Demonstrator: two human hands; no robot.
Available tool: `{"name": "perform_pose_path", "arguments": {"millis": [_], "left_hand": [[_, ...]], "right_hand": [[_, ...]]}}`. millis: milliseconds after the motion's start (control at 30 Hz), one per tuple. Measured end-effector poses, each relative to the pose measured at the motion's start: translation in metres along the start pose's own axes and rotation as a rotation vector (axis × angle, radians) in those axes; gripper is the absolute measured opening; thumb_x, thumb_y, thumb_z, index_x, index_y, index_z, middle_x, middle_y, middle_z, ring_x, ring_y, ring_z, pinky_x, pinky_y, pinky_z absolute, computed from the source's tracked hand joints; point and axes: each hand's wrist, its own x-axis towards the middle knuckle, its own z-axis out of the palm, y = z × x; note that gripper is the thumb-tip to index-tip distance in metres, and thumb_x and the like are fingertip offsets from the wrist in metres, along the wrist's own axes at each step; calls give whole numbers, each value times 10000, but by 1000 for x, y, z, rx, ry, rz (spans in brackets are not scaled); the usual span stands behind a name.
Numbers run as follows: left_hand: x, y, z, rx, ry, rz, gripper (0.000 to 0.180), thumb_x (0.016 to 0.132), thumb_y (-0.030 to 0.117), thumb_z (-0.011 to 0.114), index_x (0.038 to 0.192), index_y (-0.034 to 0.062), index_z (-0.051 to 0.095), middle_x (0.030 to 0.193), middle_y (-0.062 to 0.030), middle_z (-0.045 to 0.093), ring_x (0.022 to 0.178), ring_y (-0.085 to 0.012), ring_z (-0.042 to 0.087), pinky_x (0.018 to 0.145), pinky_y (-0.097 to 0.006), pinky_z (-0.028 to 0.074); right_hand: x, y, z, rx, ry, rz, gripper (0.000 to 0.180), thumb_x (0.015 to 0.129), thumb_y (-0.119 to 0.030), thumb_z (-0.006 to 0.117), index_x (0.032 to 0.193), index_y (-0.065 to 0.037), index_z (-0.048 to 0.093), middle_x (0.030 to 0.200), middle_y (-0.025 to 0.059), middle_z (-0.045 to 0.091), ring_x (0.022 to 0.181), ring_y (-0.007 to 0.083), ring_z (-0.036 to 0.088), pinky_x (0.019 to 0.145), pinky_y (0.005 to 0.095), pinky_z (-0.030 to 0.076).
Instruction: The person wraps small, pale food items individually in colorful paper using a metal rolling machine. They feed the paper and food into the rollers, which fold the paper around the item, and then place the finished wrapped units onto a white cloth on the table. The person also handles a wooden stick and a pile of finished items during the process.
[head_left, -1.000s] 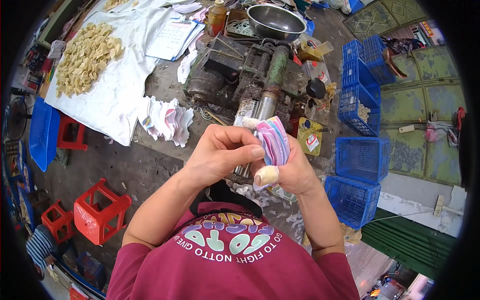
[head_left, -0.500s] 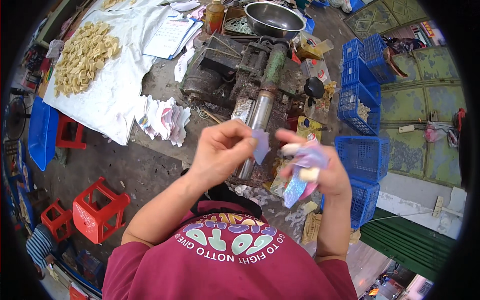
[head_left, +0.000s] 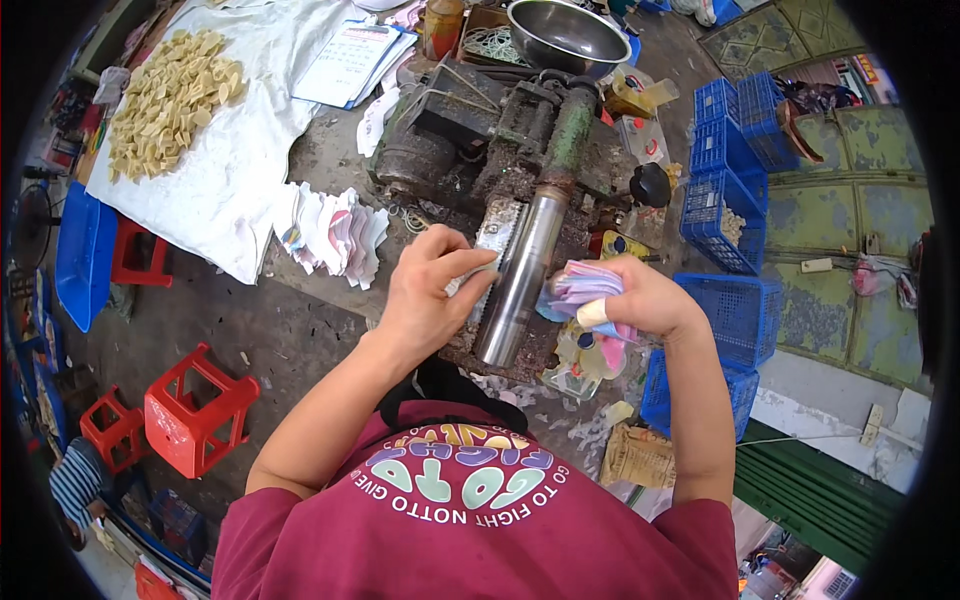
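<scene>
My left hand [head_left: 425, 295] is at the left side of a smooth steel roller [head_left: 525, 275] on a grimy machine. Its thumb and index finger curve toward each other, tips slightly apart, over a pale metal plate [head_left: 497, 232] beside the roller; no piece shows between them. To the right of the roller, my right hand [head_left: 650, 297] grips a folded bundle of thin fabric pieces [head_left: 578, 286], pink, lilac and bluish. A cream-coloured cover [head_left: 592, 314] wraps the tip of its thumb. The machine body [head_left: 440, 130] extends away behind the roller.
Left of the machine lies a stack of pale cut pieces [head_left: 335, 235]. Beyond are a white sheet [head_left: 235, 200] with a heap of yellowish pieces [head_left: 175, 105], a clipboard [head_left: 350, 62] and a steel bowl [head_left: 570, 38]. Blue crates [head_left: 728, 315] stand right; red stools [head_left: 200, 415] left.
The lilac piece pinched in my left hand is no longer visible there. My right hand has drawn in its fingers around the bundle, and the view has shifted slightly.
</scene>
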Motion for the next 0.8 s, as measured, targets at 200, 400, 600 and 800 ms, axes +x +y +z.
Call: {"name": "perform_pose_path", "arguments": {"millis": [200, 400, 600, 800], "left_hand": [[-2, -16, 4, -94, 25, -155, 112, 753, 24, 700, 860, 18, 668, 857, -92, 572, 846, -221, 573, 742, -311, 457], [9, -74, -54, 39, 394, -176, 45, 751, -9, 647, 758, 11, 607, 816, -124, 600, 790, -285, 589, 758, -361, 456], [-22, -166, -120, 893, 132, -10, 97, 748, 65, 618, 844, 65, 631, 898, -68, 594, 896, -249, 551, 819, -389, 372], [-59, -157, -99, 949, 60, -80, 541, 690, 44, 610, 1226, 64, 542, 1168, -142, 533, 1118, -306, 488, 965, -448, 333]], "right_hand": [[-5, -6, -1, 211, 102, -115, 450, 736, -181, 706, 1121, 24, 594, 913, 86, 666, 731, 138, 646, 638, 266, 529], [-23, 7, 8, 464, 258, -337, 510, 730, -120, 676, 1180, 65, 524, 891, 170, 658, 810, 263, 665, 811, 406, 534], [-22, 8, 31, 600, 258, -415, 545, 713, -144, 694, 1183, 69, 517, 804, 109, 610, 772, 221, 635, 799, 414, 525], [-17, -11, 49, 482, 273, -360, 643, 707, -148, 711, 1263, 67, 468, 879, 53, 578, 762, 148, 581, 753, 298, 491]]}}
